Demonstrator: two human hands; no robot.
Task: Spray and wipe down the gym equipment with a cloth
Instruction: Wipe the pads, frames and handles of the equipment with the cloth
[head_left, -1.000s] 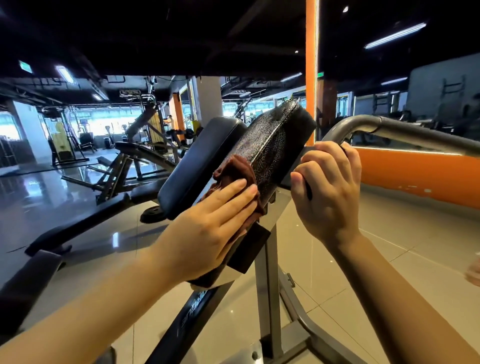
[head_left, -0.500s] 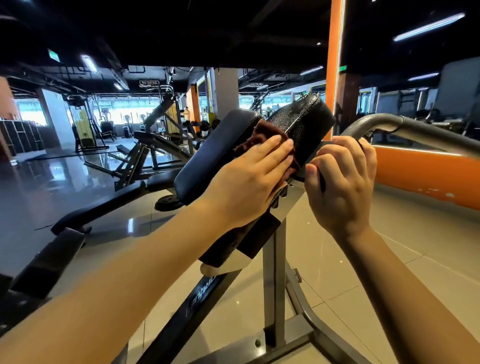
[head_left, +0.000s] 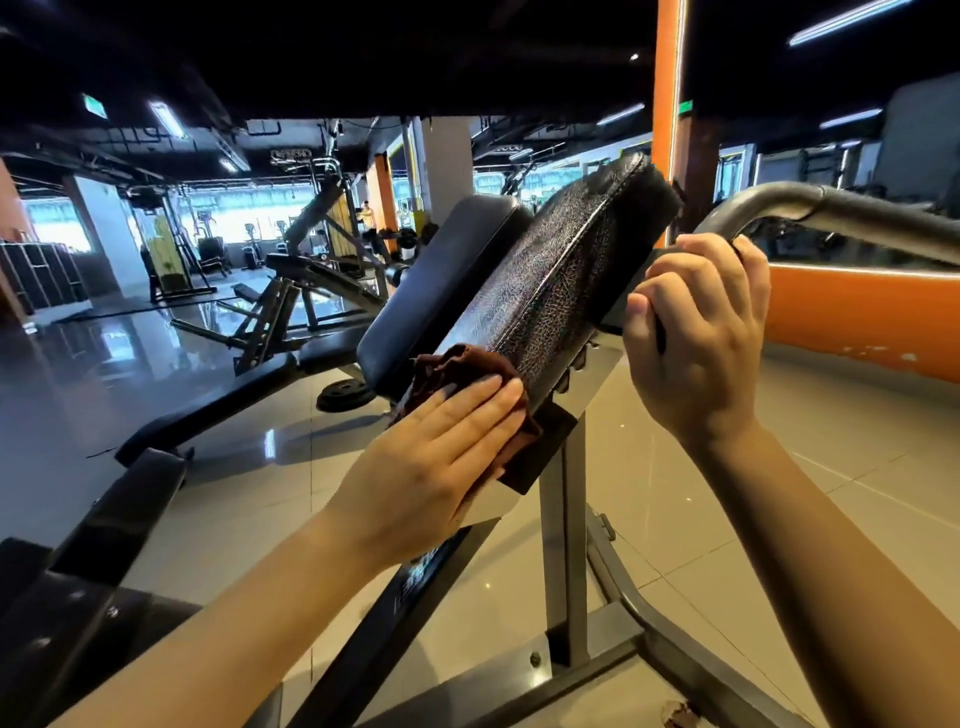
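Now that the left hand, flat on the cloth, has slid back down the pad, another stroke finishes; the right hand clamps something dark.

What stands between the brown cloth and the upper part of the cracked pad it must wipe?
Nothing visible. The left hand presses the brown cloth on the cracked pad's lower end; the surface above lies bare.
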